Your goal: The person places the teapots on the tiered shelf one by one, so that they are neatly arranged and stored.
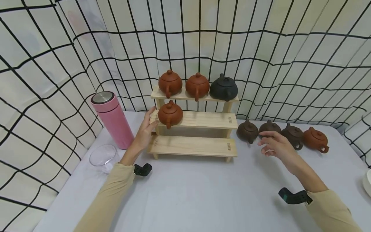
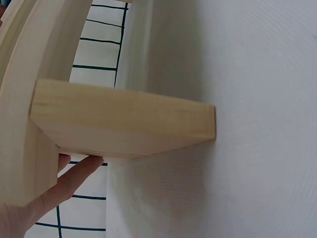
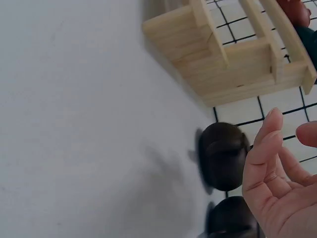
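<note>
My left hand holds the left end of a three-step wooden display stand, thumb by the middle shelf's edge; in the left wrist view its fingers lie against the stand's side. A reddish-brown teapot sits on the middle shelf, close to that thumb. Above the table at right, my right hand hangs with loosely bent fingers and nothing in them. It overlaps a dark brown teapot in the head view. Beside that stand two more dark teapots and an orange-red teapot.
On the top shelf are two reddish-brown teapots and a black teapot. A pink flask and a clear glass bowl stand left. Black netting surrounds the back. A white object shows at the right edge.
</note>
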Available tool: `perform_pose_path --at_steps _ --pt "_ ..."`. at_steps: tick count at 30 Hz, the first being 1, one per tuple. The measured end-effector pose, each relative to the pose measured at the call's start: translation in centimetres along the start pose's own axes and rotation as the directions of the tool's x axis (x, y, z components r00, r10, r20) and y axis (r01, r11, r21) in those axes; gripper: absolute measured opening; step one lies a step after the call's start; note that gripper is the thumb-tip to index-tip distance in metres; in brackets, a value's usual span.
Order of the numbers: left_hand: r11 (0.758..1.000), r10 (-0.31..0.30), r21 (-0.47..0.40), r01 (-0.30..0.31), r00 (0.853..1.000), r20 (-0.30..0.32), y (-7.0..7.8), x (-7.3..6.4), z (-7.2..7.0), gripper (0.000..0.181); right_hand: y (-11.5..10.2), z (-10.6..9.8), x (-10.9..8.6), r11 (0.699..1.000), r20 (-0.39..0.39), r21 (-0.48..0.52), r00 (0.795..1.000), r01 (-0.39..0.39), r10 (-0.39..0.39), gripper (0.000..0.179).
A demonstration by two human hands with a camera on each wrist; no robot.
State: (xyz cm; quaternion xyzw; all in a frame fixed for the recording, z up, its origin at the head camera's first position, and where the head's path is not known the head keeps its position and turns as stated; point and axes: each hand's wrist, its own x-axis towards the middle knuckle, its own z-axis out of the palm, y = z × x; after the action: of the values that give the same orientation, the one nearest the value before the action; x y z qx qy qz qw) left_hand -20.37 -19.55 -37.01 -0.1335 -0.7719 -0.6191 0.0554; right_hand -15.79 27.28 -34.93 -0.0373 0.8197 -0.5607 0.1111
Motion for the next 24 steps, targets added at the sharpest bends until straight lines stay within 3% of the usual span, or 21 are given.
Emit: perform_pose_path --at_steps 7,24 --pt "1.0 -0.009 0.024 0.008 1.0 0.003 -0.2 0.1 -0.1 0.064 2.0 0.4 0.8 0.992 0.035 0.017 0.992 -0.123 0.123 0.061" --pt "1.0 -0.014 0.017 0.013 1.0 0.002 -0.2 0.1 -0.1 0.064 2.7 3.4 3.3 0.968 0.083 0.212 0.989 -0.134 0.119 0.05"
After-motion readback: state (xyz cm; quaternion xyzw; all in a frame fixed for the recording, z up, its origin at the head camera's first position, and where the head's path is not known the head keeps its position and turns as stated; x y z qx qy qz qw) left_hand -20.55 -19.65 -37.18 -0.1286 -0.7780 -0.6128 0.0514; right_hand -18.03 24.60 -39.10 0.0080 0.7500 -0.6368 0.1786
